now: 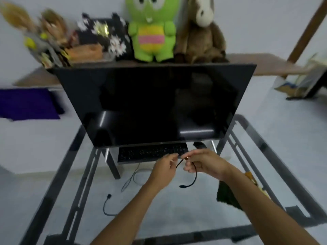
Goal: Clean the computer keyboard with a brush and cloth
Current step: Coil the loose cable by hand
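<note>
1. The black keyboard (152,152) lies flat on the glass table (276,156), its long axis running left to right, just below the bottom edge of the dark monitor (155,105). Its rear edge sits tucked under the screen's lower rim; its front edge faces the person.
2. The left hand (163,171) is raised in front of the keyboard's right end, its fingers pinching one part of a thin black cable (192,175).
3. The right hand (205,162) is just beside the left, fingers curled round the same cable near a small reddish tip. From this hand the cable hangs down in a curve, and its plug end points left, above the glass.
4. A black mouse (199,145) rests just past the keyboard's right end, partly hidden behind the right hand.
5. A dark green cloth (228,196) lies on the glass near the table's right edge, beside the right forearm, with something yellow just behind it. The picture is too blurred to tell what that is.
6. Bare glass stretches in front of the keyboard towards the person and out to the left, bounded by the dark metal frame. Through the glass a second black cable (108,206) and a pale wire lie on the floor.
7. Behind the monitor, a green plush toy (152,29) and a brown plush horse (201,30) stand on a shelf. A purple cloth (29,103) lies well apart at far left.
</note>
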